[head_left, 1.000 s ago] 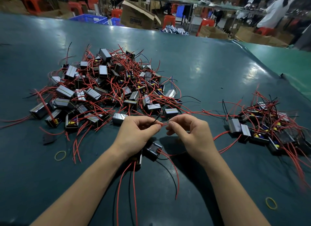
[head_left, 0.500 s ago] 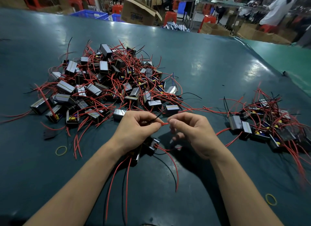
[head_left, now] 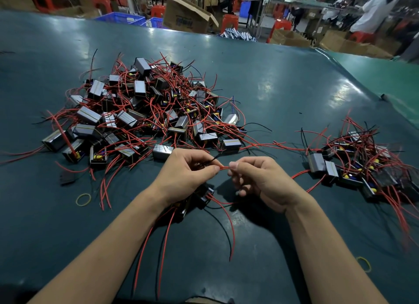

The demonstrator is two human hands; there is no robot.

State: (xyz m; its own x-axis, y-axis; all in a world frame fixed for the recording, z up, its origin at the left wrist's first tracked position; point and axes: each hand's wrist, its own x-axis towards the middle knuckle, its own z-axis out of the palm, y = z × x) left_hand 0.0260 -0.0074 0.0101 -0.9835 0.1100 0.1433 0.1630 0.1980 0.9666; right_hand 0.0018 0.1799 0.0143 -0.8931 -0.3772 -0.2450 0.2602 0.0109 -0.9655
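My left hand [head_left: 186, 179] and my right hand [head_left: 263, 181] meet over the dark green table [head_left: 272, 88]. Between their fingertips they pinch a short stretch of red wire [head_left: 224, 167], and a thin black wire pokes up from my left fingers. Under my left hand lie a few small black transformers [head_left: 204, 196] with red and black leads trailing toward me. A big heap of grey transformers with red wires [head_left: 147, 115] lies beyond my left hand. A smaller heap [head_left: 358, 165] lies to the right.
Yellow rubber bands lie on the table at the left [head_left: 83, 199] and the lower right [head_left: 365, 263]. A black scrap [head_left: 67, 178] sits near the big heap. Cardboard boxes [head_left: 186, 13], red stools and blue crates stand past the far edge; a person in white stands at the back right.
Both hands stay together on the red wire, my right fingers shifting slightly along it. The view has tilted a little, so the piles sit a bit lower in view.
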